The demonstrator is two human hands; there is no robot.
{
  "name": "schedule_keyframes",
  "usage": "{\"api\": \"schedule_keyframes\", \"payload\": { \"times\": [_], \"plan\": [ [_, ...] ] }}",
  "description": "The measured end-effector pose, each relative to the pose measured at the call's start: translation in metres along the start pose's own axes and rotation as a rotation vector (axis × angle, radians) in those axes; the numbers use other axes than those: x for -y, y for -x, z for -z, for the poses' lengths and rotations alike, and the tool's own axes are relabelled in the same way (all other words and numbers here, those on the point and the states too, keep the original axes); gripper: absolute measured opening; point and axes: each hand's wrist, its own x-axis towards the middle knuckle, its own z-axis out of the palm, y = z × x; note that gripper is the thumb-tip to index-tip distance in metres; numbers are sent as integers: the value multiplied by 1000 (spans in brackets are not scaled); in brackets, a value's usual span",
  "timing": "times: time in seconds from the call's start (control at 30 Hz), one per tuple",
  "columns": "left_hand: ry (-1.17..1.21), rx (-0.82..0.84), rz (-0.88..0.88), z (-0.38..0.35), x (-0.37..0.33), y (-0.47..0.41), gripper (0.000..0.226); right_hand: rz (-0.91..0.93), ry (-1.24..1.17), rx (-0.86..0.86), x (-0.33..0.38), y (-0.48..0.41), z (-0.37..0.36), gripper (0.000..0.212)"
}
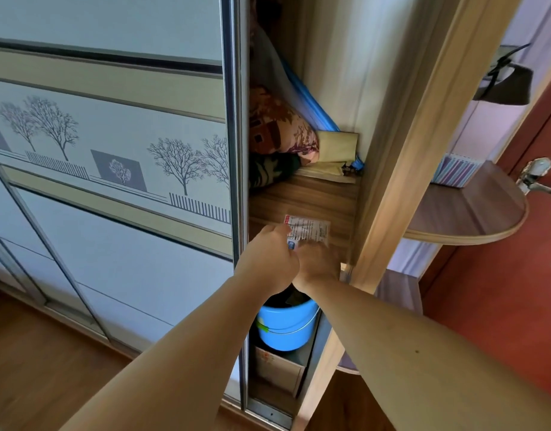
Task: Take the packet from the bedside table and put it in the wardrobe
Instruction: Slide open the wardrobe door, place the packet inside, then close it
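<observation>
Gripping the small white printed paper packet (308, 230) above the brown wooden wardrobe shelf (305, 197), both hands (269, 259) (319, 264) pinched its near edge; laying it flat, clear of the shelf's lip, looked wisest.

Scene evenly lit by soft daylight; no glare noted. Wardrobe (330, 88) interior shaded, darkest low down. Wide-angle bending seen at edges: door (112, 150) rails bowed. Hands (299, 259) and packet (308, 230) slightly blurred.
</observation>
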Motion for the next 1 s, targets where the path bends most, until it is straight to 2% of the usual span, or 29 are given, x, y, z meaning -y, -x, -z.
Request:
{"api": "schedule_keyframes", "payload": {
  "times": [0.33,0.47,0.6,0.8,1.0],
  "plan": [
    [-65,58,-15,-17,17,-42,47,-43,130,203,3,-32,-9,73],
    [-6,31,-8,-21,18,-50,41,-63,124,225,8,-43,-5,75],
    [42,29,-19,-19,12,-52,46,-45,133,197,5,-47,-7,65],
    [14,9,-76,-7,4,-53,50,-49,128,270,4,-50,4,68],
    [-26,2,-81,0,3,-47,48,-57,138,298,7,-43,6,88]
  ]
}}
